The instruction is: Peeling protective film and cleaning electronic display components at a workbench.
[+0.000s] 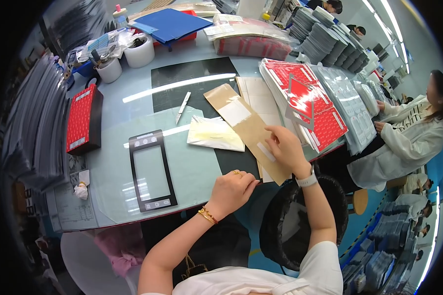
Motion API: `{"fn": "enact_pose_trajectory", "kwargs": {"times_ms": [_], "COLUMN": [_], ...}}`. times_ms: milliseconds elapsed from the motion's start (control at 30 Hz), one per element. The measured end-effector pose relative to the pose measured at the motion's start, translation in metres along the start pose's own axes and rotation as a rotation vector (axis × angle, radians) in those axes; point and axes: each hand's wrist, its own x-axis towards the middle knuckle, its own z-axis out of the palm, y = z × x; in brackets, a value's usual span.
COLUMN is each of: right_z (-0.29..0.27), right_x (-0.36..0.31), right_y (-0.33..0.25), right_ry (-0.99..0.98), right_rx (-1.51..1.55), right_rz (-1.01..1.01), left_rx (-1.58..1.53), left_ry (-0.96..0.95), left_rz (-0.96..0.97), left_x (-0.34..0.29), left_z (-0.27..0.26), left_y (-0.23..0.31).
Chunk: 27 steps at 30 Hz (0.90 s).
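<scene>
My left hand is closed at the front edge of the table, its fingers folded together; whatever they might hold is hidden. Over the brown paper strip, my right hand hovers or rests with bent fingers slightly apart, and nothing shows between them. White label-like patches mark the strip. Beside it lies a pale yellow folded cloth or paper wad. A black rectangular frame panel with a see-through middle lies to the left of my left hand. Farther back is a white craft knife.
At right, a stack of red-printed sheets carries a grey frame. A red box and dark stacked panels stand left. A black-lined bin is below the table edge. A co-worker sits at right.
</scene>
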Motion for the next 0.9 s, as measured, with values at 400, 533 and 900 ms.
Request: {"fn": "enact_pose_trajectory", "kwargs": {"times_ms": [400,533,900], "right_z": [0.041,0.047,-0.020], "right_x": [-0.057,-0.050,0.001], "right_y": [-0.007,0.001,-0.025], "right_ry": [0.145,0.273,0.606], "right_rx": [-0.251,-0.281,-0.404], "right_rz": [0.053,0.163,0.007], "left_rx": [0.019,0.004,0.002], "left_ry": [-0.049,-0.047,-0.046], "left_rz": [-0.009,0.042,0.066], "left_x": [0.001,0.001,-0.003], "left_z": [-0.002,0.000,-0.007], "left_y": [0.007,0.012,0.011]}}
